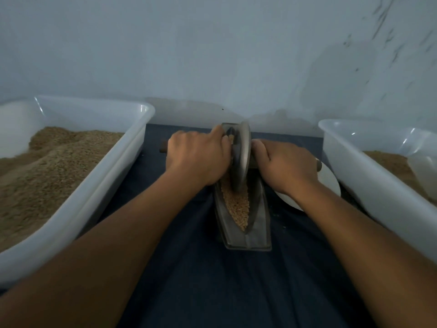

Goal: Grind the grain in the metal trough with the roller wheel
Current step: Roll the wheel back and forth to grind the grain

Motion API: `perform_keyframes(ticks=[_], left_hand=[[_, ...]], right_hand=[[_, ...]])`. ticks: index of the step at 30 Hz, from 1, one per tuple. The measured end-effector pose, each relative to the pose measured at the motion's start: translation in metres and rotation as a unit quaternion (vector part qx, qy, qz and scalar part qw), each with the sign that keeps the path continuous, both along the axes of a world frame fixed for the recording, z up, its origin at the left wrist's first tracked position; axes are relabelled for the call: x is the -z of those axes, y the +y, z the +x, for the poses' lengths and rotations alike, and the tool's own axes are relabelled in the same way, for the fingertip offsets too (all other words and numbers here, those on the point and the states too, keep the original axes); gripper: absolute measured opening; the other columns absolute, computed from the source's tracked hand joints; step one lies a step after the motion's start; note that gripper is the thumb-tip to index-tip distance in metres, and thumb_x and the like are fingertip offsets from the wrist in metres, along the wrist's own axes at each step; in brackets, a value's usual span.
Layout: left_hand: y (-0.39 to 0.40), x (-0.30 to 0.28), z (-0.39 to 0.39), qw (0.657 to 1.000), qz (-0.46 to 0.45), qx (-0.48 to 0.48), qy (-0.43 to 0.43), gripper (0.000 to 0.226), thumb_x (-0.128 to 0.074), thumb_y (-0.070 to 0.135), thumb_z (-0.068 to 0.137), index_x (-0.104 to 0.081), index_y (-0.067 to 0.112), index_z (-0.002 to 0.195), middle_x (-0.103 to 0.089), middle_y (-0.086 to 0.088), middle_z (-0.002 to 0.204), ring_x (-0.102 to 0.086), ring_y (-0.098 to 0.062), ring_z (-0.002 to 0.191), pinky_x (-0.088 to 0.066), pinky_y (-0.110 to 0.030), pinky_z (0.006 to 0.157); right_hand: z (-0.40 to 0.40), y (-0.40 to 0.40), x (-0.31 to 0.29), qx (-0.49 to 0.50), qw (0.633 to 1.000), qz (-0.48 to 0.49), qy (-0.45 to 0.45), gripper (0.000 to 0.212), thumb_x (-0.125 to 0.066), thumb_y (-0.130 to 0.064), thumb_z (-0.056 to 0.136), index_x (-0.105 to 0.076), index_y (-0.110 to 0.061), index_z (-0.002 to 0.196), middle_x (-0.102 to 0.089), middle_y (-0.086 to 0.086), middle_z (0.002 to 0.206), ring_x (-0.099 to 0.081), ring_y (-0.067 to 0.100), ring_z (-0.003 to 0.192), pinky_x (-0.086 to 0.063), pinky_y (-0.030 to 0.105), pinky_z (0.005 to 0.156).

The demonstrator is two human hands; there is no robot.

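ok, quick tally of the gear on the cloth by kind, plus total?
White plastic tubs: 2 (left tub, right tub)
Metal trough: 1 (trough)
Roller wheel: 1 (wheel), gripped by left hand and right hand
White round plate: 1 (plate)
Total: 5
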State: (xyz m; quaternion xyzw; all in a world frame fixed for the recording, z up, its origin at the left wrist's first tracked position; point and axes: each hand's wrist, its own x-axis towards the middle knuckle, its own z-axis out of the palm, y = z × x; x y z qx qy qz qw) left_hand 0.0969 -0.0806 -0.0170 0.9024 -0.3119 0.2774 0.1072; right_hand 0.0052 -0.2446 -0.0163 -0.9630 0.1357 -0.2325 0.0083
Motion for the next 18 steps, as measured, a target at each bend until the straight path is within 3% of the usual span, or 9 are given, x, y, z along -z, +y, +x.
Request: perform_keyframes(ticks=[3,7,9,12,16,18], left_hand=[[0.013,0.003,-0.018,1.000,-0.012,0.006,-0.008,0.039,-0.018,0.043,0.102,-0.052,0.026,0.101,-0.053,0.004,0.065,-0.045,-0.019,0.053,-0.028,-0.035,0.058],[0.029,0.005,-0.037,0.999,-0.030,0.025,-0.028,0.041,-0.016,0.045,0.102,-0.053,0.028,0.098,-0.057,0.007,0.067,-0.048,-0.015,0.055,-0.030,-0.034,0.059],[0.032,0.004,-0.042,0.998,-0.039,0.040,-0.030,0.041,-0.017,0.046,0.102,-0.053,0.028,0.097,-0.058,0.008,0.067,-0.048,-0.014,0.056,-0.030,-0.034,0.060],[0.030,0.001,-0.043,0.997,-0.041,0.049,-0.031,0.041,-0.017,0.046,0.101,-0.054,0.028,0.095,-0.060,0.008,0.068,-0.047,-0.016,0.058,-0.033,-0.034,0.064],[0.022,0.003,-0.032,0.999,-0.017,0.044,-0.006,0.044,-0.013,0.045,0.101,-0.053,0.029,0.096,-0.061,0.008,0.072,-0.050,-0.016,0.061,-0.033,-0.035,0.067],[0.018,0.003,-0.022,0.999,-0.007,0.038,-0.002,0.045,-0.012,0.045,0.102,-0.054,0.029,0.099,-0.064,0.006,0.081,-0.056,-0.019,0.068,-0.034,-0.036,0.068]], right_hand=[[-0.018,0.012,0.000,-0.017,0.999,-0.006,-0.041,0.050,-0.022,-0.045,0.106,-0.068,-0.029,0.091,-0.068,-0.002,0.082,-0.061,0.023,0.075,-0.040,0.035,0.062],[-0.040,0.024,0.001,-0.054,0.993,-0.007,-0.101,0.051,-0.025,-0.045,0.102,-0.073,-0.028,0.101,-0.073,-0.005,0.089,-0.065,0.021,0.083,-0.046,0.036,0.068],[-0.046,0.025,0.004,-0.058,0.991,0.014,-0.117,0.050,-0.027,-0.045,0.101,-0.073,-0.028,0.099,-0.070,-0.007,0.082,-0.061,0.016,0.075,-0.038,0.029,0.061],[-0.050,0.025,0.007,-0.028,0.990,0.024,-0.133,0.047,-0.029,-0.046,0.101,-0.073,-0.031,0.093,-0.053,-0.012,0.068,-0.040,0.003,0.055,-0.014,0.021,0.054],[-0.038,0.022,0.008,0.006,0.993,-0.016,-0.120,0.046,-0.030,-0.046,0.103,-0.072,-0.032,0.088,-0.056,-0.010,0.067,-0.036,0.007,0.054,-0.009,0.024,0.053],[-0.026,0.019,0.006,0.015,0.992,-0.029,-0.118,0.047,-0.030,-0.045,0.104,-0.069,-0.031,0.080,-0.049,-0.011,0.059,-0.033,0.004,0.050,-0.009,0.024,0.053]])
